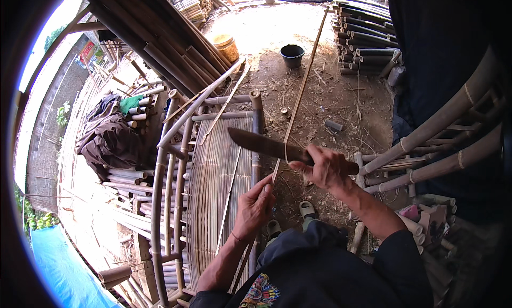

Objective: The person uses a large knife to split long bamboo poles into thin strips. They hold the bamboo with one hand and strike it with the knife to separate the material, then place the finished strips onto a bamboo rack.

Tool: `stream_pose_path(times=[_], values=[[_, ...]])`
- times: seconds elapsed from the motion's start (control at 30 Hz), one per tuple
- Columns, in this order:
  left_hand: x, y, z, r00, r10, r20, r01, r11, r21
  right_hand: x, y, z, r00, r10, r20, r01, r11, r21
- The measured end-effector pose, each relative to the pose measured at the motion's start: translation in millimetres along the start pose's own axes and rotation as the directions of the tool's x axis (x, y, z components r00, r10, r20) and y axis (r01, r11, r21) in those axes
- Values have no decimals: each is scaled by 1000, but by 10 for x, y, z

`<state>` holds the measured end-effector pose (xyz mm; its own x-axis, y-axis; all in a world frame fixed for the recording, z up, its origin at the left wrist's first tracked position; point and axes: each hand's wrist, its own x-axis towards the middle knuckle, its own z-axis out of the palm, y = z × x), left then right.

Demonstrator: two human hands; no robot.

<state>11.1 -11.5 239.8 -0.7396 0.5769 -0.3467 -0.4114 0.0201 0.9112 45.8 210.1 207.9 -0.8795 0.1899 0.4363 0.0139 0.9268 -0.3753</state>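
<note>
My right hand (323, 170) is wrapped round the handle of a machete (260, 144), whose broad dark blade points left. Between the fingers and thumb of my left hand (255, 207) is pinched the near end of a long, thin bamboo strip (304, 85). The strip runs away from me and slants up to the far right. The blade lies across it just beyond my left fingers. A pale curl, perhaps a peeled sliver, shows by the strip near my right hand. To the left, alongside my left forearm, stands a bamboo bench (216, 148) with a slatted seat.
A black bucket (292, 56) and a yellow bucket (226, 48) stand ahead on the littered dirt floor. Bamboo poles are stacked at the far right (368, 36). Dark cloth (112, 134) covers poles on the left. A bamboo frame (437, 140) rises close on the right.
</note>
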Motion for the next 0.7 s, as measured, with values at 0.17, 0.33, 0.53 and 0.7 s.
stream_pose_path(times=[0.17, 0.33, 0.53, 0.7], values=[[-425, -259, -122, 996, -72, 57, 75, 996, -41, 148, 440, -271, 976, 197, 93, -189, 978, -89], [-709, -356, -268, 992, -103, 71, 105, 994, -16, 159, 760, -364, 974, 223, -35, -226, 969, -105], [-921, -392, -397, 982, -167, 86, 169, 985, -20, 69, 685, -375, 970, 239, 47, -236, 970, -64], [-948, -565, -454, 996, -81, 27, 75, 981, 178, 6, 834, -200, 992, -124, -17, 121, 986, -119]])
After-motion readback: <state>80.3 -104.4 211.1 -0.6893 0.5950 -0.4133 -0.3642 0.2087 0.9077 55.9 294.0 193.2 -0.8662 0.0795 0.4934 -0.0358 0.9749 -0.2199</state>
